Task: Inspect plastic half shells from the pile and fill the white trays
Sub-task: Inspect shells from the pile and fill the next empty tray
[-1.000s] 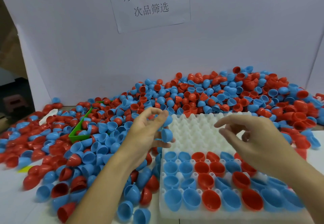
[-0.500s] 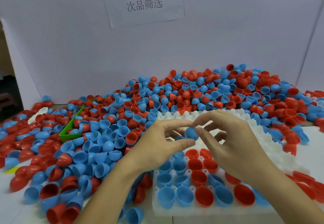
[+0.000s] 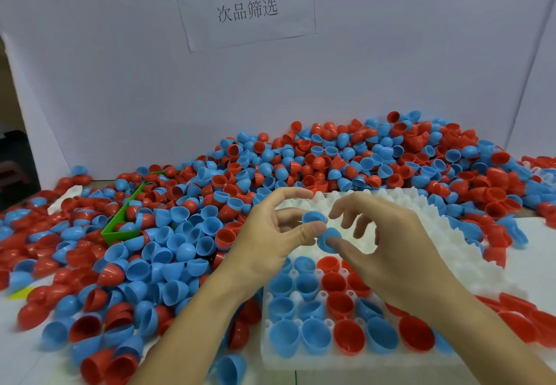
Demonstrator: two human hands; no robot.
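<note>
Head view: white moulded plastic tray (image 3: 304,363) nearest rows filled, far rows empty; left hand (image 3: 270,243) and right hand (image 3: 388,252) each pinch a blue plastic half shell (image 3: 313,217) above it; large pile (image 3: 331,159) remains.

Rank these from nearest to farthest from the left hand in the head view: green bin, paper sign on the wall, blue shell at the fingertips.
From the left hand:
1. Blue shell, at its fingertips.
2. Green bin, left, in the pile.
3. Paper sign, up on the back wall.
</note>
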